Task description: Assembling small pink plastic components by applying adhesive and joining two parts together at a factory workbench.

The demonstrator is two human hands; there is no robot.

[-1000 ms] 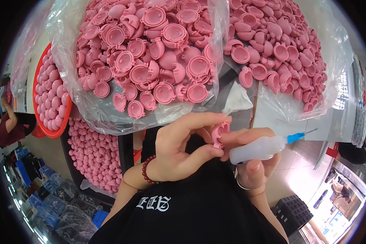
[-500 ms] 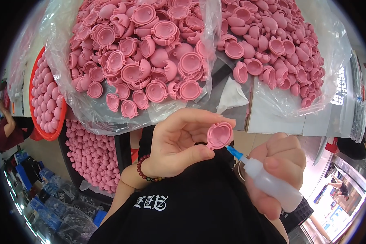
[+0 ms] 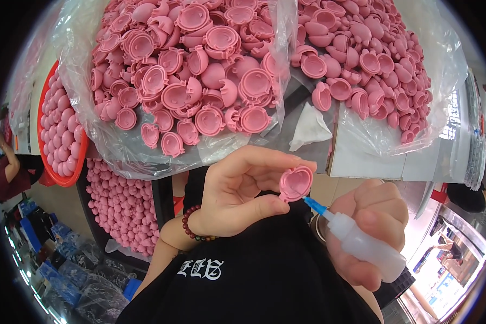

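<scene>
Between the thumb and fingers of my left hand (image 3: 243,189) is a pink half-shell (image 3: 297,182), its hollow side turned toward me and to the right. My right hand (image 3: 370,227) is wrapped round a translucent white squeeze bottle (image 3: 364,245). The bottle's blue dispensing tip (image 3: 314,205) points up and left, with its thin needle at the lower rim of the half-shell. Whether any liquid is coming out is too small to tell. Both hands are in front of my body, just short of the table edge.
Loose pink half-shells (image 3: 210,120) lie heaped on plastic sheeting (image 3: 146,170), with another heap (image 3: 362,59) at the right. A crumpled white tissue (image 3: 311,128) is between them. Pink balls fill an orange-red basket (image 3: 82,162) on the left; small pink pieces (image 3: 121,205) are below it.
The half-shell and both hands have shifted slightly to the right. The bottle's tip stays at the half-shell's lower rim, and both grips are unchanged.
</scene>
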